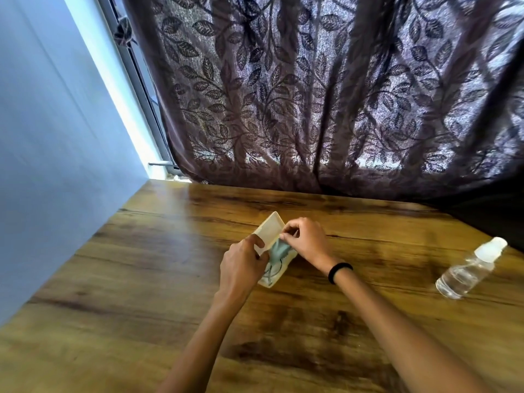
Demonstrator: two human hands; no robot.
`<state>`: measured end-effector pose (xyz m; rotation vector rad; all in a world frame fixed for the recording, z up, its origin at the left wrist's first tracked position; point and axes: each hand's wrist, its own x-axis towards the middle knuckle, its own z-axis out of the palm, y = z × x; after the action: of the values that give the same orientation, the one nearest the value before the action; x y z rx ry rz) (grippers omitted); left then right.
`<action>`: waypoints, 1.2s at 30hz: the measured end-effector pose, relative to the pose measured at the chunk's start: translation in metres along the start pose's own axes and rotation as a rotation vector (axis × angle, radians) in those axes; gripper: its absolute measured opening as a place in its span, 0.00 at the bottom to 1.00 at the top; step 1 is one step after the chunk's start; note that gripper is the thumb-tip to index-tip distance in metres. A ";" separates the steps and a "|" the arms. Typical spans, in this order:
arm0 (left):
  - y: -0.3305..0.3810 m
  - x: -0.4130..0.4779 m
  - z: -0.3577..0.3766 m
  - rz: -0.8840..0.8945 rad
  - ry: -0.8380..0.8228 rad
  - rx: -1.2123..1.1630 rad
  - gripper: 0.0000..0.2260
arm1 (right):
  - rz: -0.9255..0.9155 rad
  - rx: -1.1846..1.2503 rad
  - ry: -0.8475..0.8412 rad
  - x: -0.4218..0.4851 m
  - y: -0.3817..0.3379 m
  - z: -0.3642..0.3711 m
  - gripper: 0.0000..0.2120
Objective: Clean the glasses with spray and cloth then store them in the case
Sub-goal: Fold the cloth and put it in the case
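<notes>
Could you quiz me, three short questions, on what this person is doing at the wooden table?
1. True or false: the cream hard case lies open on the wooden table.
2. Which hand pinches the pale green cloth: A left hand, B right hand?
3. Fill in: the clear plastic spray bottle lies toward the person's ____ side.

Key: 1 true; the lid is raised and the thin-framed glasses show inside. 2 B; the left hand holds the case. 3 right; neither hand touches it.
</notes>
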<state>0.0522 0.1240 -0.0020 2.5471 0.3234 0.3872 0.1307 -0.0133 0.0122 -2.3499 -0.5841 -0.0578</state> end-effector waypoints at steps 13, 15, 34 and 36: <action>-0.035 0.018 -0.038 -0.163 -0.159 -0.083 0.19 | 0.058 0.149 -0.061 0.029 -0.010 -0.010 0.12; -0.040 0.021 -0.038 -0.217 -0.273 -0.165 0.22 | 0.089 0.158 -0.172 0.036 -0.014 -0.006 0.15; -0.016 0.009 -0.031 -0.086 -0.489 -0.392 0.19 | 0.105 0.358 -0.114 0.032 -0.011 -0.011 0.07; -0.009 0.006 -0.028 -0.098 -0.518 -0.424 0.15 | 0.138 0.454 -0.098 0.027 -0.007 -0.014 0.06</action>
<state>0.0469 0.1459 0.0172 2.1056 0.1468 -0.2256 0.1533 -0.0069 0.0325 -1.9492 -0.4265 0.2313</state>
